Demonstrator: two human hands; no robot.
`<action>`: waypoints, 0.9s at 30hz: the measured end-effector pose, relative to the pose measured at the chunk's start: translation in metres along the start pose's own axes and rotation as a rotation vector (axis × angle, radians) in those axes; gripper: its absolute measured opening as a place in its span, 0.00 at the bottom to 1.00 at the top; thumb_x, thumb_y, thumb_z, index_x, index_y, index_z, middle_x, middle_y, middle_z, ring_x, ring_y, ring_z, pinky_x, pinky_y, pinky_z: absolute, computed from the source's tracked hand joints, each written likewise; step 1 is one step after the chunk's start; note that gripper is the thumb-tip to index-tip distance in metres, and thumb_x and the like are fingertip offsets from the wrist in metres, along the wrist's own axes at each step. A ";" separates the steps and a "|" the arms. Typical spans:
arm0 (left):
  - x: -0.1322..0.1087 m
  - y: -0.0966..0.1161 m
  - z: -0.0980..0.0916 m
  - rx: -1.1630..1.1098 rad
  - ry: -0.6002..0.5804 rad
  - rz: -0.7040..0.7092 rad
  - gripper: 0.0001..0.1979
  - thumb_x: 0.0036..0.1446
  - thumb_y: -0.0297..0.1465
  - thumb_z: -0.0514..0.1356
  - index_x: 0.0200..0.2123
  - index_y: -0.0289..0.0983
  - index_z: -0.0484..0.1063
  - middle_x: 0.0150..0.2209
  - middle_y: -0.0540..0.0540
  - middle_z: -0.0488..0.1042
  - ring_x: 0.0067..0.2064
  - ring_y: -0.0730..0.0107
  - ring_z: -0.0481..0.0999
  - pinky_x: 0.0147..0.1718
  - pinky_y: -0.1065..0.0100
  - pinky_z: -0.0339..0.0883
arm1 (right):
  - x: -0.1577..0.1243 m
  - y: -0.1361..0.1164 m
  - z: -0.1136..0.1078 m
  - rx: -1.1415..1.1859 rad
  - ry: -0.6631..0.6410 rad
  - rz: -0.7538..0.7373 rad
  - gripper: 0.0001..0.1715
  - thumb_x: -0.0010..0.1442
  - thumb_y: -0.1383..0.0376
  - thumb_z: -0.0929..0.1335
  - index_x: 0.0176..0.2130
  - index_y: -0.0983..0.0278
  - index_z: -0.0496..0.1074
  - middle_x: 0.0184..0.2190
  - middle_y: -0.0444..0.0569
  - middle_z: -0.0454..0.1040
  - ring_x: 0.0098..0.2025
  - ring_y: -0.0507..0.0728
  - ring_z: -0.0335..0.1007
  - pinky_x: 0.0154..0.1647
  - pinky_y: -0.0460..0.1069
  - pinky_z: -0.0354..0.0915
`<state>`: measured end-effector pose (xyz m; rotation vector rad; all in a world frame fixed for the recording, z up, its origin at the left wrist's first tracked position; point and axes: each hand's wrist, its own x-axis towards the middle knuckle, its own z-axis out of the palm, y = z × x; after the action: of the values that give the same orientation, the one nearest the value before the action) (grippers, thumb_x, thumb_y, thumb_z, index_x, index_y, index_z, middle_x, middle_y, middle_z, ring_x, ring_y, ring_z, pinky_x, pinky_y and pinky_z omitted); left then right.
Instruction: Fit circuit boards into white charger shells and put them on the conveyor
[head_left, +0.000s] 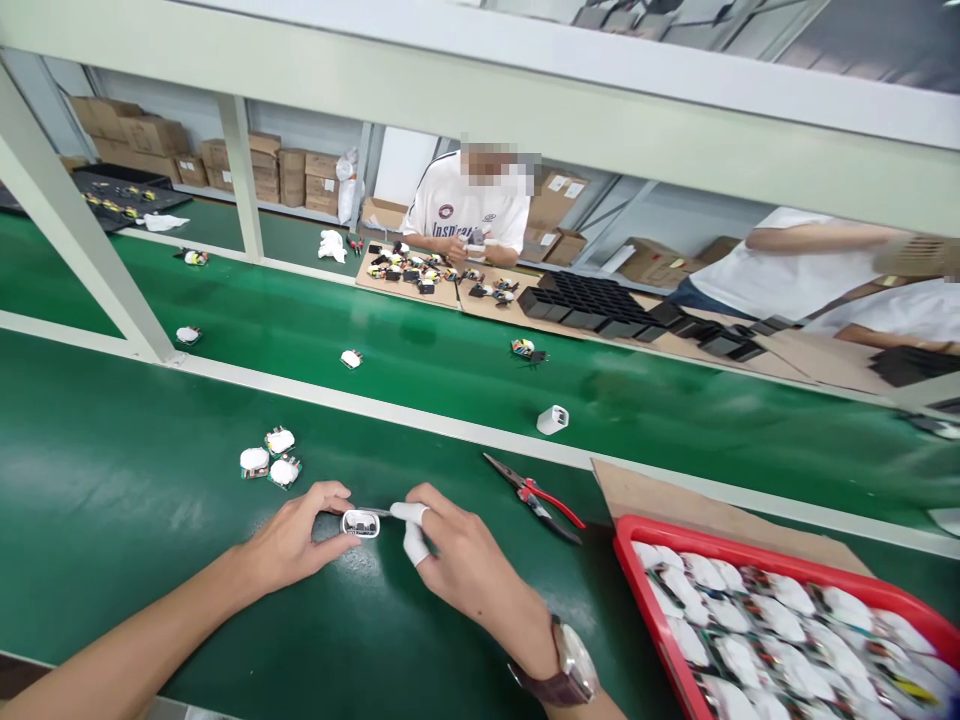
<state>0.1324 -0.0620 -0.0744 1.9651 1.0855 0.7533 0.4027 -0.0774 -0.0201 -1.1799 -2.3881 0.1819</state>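
Observation:
My left hand grips a small white oval plastic housing between thumb and fingers. Its open end faces me and dark electronic parts show inside. My right hand, with white finger cots on two fingertips, pinches a thin metallic piece against the rim of the housing; its kind is too small to make out. Beyond my left hand lie three circuit boards topped with white material. Right of my right hand rests a pair of long-nose pliers with red and black handles.
A red tray full of white-topped boards stands at the right on cardboard. Across the green conveyor belt lie a few boards and a white housing. A co-worker sits opposite. A metal post rises at the left.

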 end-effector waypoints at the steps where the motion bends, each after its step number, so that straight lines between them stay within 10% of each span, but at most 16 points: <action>1: 0.000 -0.001 -0.001 0.025 0.007 0.038 0.23 0.65 0.36 0.68 0.59 0.45 0.64 0.50 0.46 0.83 0.52 0.58 0.84 0.50 0.59 0.80 | -0.002 0.008 0.000 0.011 0.031 0.039 0.17 0.68 0.75 0.61 0.49 0.61 0.73 0.44 0.50 0.75 0.34 0.55 0.72 0.30 0.50 0.69; 7: 0.003 0.001 -0.005 0.234 0.019 0.476 0.12 0.72 0.30 0.60 0.56 0.44 0.72 0.56 0.41 0.76 0.52 0.61 0.82 0.50 0.63 0.78 | -0.017 0.056 0.023 -0.220 0.135 0.133 0.16 0.64 0.77 0.62 0.42 0.63 0.74 0.38 0.52 0.75 0.39 0.60 0.72 0.40 0.55 0.74; 15: 0.003 0.013 0.001 0.299 0.046 0.514 0.08 0.71 0.23 0.58 0.43 0.40 0.76 0.49 0.40 0.78 0.43 0.62 0.79 0.39 0.64 0.76 | 0.003 0.024 0.015 0.035 0.167 0.033 0.21 0.71 0.74 0.61 0.58 0.62 0.70 0.49 0.56 0.74 0.48 0.62 0.71 0.49 0.60 0.75; 18: 0.007 0.014 0.002 0.105 0.028 0.353 0.06 0.70 0.28 0.60 0.38 0.40 0.77 0.48 0.40 0.79 0.43 0.62 0.80 0.43 0.62 0.76 | 0.008 0.009 0.018 0.269 0.154 -0.038 0.26 0.73 0.72 0.61 0.66 0.57 0.63 0.53 0.55 0.72 0.54 0.61 0.72 0.54 0.59 0.74; 23: 0.012 0.025 0.003 -0.735 0.012 -0.306 0.12 0.67 0.42 0.66 0.40 0.38 0.76 0.38 0.44 0.81 0.40 0.62 0.82 0.42 0.62 0.78 | 0.003 -0.009 0.041 0.403 0.103 0.020 0.50 0.64 0.54 0.75 0.73 0.60 0.51 0.64 0.62 0.65 0.62 0.67 0.70 0.59 0.62 0.73; 27: 0.012 0.038 0.004 -1.062 -0.094 -0.474 0.17 0.62 0.44 0.71 0.35 0.36 0.75 0.32 0.47 0.79 0.35 0.66 0.81 0.39 0.67 0.75 | 0.002 -0.020 0.049 0.401 0.125 0.040 0.43 0.63 0.58 0.74 0.70 0.61 0.57 0.57 0.58 0.71 0.55 0.65 0.74 0.55 0.60 0.74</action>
<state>0.1577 -0.0664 -0.0440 0.7995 0.7804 0.7336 0.3645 -0.0844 -0.0563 -1.0154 -2.0924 0.5552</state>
